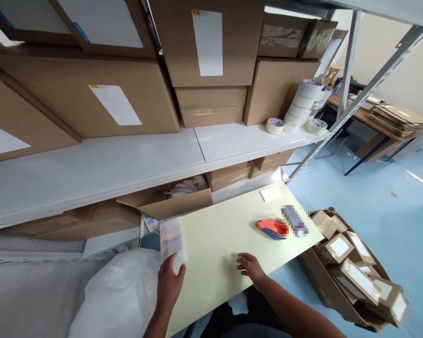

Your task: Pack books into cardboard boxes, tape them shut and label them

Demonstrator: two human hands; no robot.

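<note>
At the table's left edge lies a flat, whitish translucent packet [172, 237] with faint pink and grey print. My left hand [169, 281] rests on its near end, thumb apart from the fingers; they do not wrap round it. Over the middle of the pale yellow table [211, 263] my right hand [251, 268] hovers with loosely bent, parted fingers and nothing in them. Beyond it, toward the right, sits an orange and blue tape dispenser [273, 228]. A blurred-out dark rectangular item [295, 220] lies beside that, and a white card [271, 193] is near the far corner.
A large white plastic bag [116, 293] bulges left of the table. On the right, an open carton [317, 281] of small taped boxes stands on the floor. Behind, a metal shelf [144, 162] bears brown boxes [123, 105] and stacked tape rolls [298, 110]. An open box [178, 204] sits below.
</note>
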